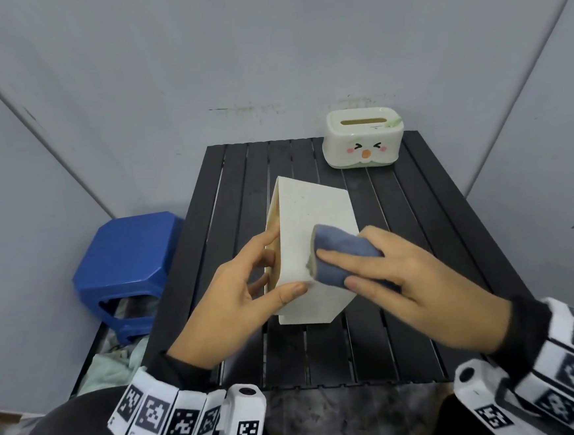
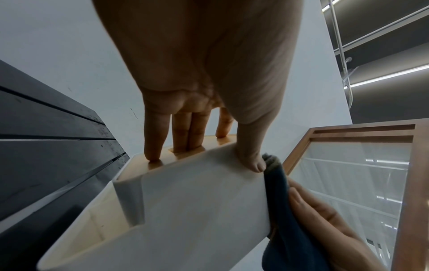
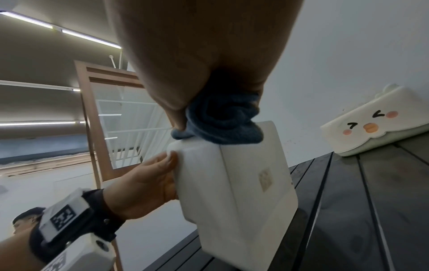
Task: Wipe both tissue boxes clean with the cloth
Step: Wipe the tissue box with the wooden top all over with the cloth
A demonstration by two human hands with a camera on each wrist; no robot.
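A plain white tissue box (image 1: 309, 215) with a wooden lid stands tilted on its end on the black slatted table (image 1: 435, 240). My left hand (image 1: 247, 299) grips its left side, thumb on the white face and fingers on the wooden lid (image 2: 185, 152). My right hand (image 1: 397, 284) holds a folded blue cloth (image 1: 343, 254) and presses it on the box's upper face beside the left thumb. The white box (image 3: 236, 183) and blue cloth (image 3: 223, 121) also show in the right wrist view. A second tissue box (image 1: 362, 139), cream with a cartoon face, sits at the table's far right.
A blue plastic stool (image 1: 124, 268) stands left of the table, with pale cloth (image 1: 108, 368) on the floor beside it. Grey partition walls close in behind and on both sides. Bare slats lie right of and in front of the white box.
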